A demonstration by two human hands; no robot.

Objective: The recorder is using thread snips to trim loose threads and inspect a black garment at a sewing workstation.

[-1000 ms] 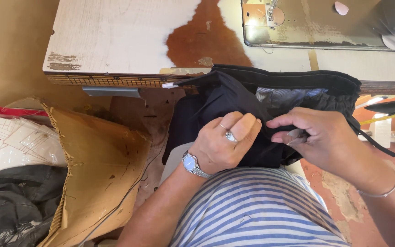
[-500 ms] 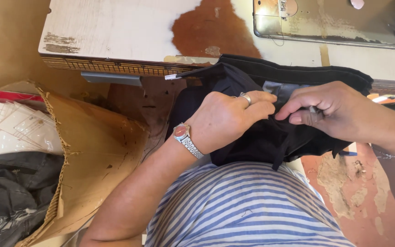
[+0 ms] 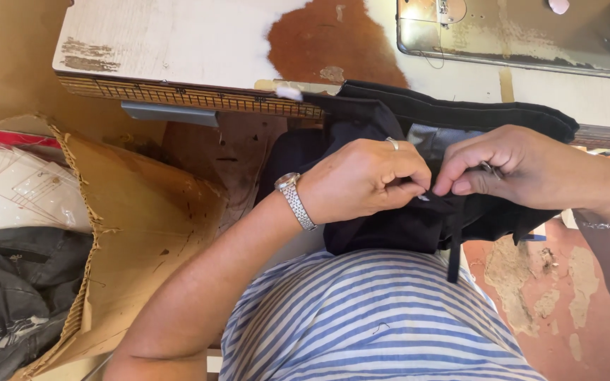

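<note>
A black garment [image 3: 418, 226] is held between the body and the near edge of the desk [image 3: 178, 42], partly hanging over that edge and partly lying in the lap. It is judged to be soft and light, folding easily and giving no resistance, so it can slip only when it is released. A seam or hem is best taken between the fingertips, where the cloth is doubled and thicker. The left hand [image 3: 365, 180] is closed with its grip pinched on a fold of the cloth. The right hand [image 3: 524, 169] is also closed on the cloth just beside it, and a small metal tool [image 3: 490, 168], too small to be identified, seems to be kept under its fingers.

The desk is of worn wood with white paint peeled off at the middle, and a grey metal machine bed [image 3: 517, 35] is set in near its far right corner. Beside the left edge, a brown sack [image 3: 142, 233] and dark clothes [image 3: 15, 296] are seen on the floor.
</note>
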